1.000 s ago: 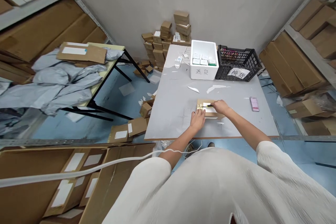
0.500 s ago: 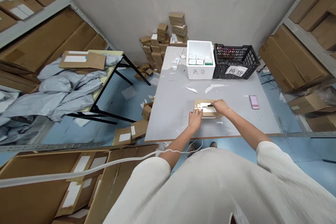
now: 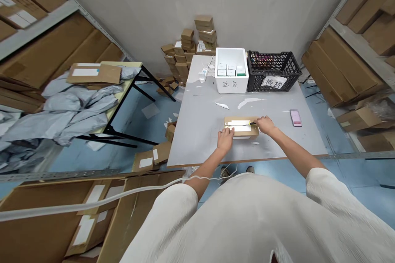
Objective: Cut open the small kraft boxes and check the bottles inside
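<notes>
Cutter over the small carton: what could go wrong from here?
First, a slip of the cutter in the right hand could reach the left hand, which is on the same carton. Second, the tip, lying over the white label, might score it. Third, too deep a cut could damage any contents, which are hidden.

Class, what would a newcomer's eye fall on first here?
Probably the white bin and black crate, side by side on the grey table. Nearer, the left hand touches a cardboard box; the right hand holds a slim tool over it. Grey bags lie heaped at picture left.
</notes>
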`<state>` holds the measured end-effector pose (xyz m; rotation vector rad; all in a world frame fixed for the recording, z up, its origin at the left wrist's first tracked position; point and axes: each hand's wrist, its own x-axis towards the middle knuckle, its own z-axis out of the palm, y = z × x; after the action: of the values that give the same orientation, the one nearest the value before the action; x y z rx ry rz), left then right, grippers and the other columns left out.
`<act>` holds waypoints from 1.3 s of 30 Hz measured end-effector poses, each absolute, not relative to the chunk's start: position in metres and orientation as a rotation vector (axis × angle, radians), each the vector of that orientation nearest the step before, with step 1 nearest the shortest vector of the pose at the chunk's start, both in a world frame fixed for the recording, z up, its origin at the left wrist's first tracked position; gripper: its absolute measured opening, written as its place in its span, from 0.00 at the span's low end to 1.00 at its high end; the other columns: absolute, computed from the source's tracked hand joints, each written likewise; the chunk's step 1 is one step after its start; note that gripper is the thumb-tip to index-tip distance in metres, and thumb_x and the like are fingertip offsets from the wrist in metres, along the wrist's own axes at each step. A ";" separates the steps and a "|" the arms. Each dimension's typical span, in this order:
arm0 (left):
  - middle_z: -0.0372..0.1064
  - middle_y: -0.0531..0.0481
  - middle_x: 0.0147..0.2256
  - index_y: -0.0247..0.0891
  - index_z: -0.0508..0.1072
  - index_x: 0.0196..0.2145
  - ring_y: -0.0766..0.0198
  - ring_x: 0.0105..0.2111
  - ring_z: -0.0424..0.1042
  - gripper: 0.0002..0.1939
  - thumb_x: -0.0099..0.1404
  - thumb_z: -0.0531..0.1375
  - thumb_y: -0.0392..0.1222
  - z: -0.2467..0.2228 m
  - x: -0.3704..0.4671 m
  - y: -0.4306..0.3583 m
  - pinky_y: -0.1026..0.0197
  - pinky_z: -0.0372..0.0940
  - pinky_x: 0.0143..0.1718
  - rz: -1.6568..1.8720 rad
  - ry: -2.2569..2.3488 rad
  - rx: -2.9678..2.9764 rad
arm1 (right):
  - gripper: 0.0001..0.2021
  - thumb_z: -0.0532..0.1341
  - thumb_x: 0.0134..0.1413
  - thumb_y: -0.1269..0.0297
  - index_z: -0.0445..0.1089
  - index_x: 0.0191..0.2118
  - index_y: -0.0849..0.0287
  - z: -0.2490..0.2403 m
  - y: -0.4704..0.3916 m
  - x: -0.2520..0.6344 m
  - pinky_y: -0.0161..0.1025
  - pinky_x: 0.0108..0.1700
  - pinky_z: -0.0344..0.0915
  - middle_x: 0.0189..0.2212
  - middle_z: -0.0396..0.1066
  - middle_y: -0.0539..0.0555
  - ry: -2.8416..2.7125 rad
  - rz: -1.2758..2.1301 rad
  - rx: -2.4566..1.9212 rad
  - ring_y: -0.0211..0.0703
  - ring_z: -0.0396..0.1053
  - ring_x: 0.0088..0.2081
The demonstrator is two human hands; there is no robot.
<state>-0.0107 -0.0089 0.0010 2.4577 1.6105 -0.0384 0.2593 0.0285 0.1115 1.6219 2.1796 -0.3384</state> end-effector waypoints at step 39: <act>0.69 0.39 0.63 0.45 0.69 0.63 0.43 0.66 0.68 0.31 0.66 0.72 0.48 0.023 0.064 0.050 0.43 0.50 0.73 -0.280 1.313 2.442 | 0.16 0.60 0.72 0.54 0.79 0.55 0.53 0.033 -0.012 0.363 0.36 0.37 0.59 0.45 0.83 0.56 1.987 -1.042 2.374 0.49 0.76 0.45</act>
<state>0.0642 0.0499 0.0228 2.4415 1.3125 -0.2800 0.3633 -0.0125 0.0331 2.3738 1.9874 -1.0421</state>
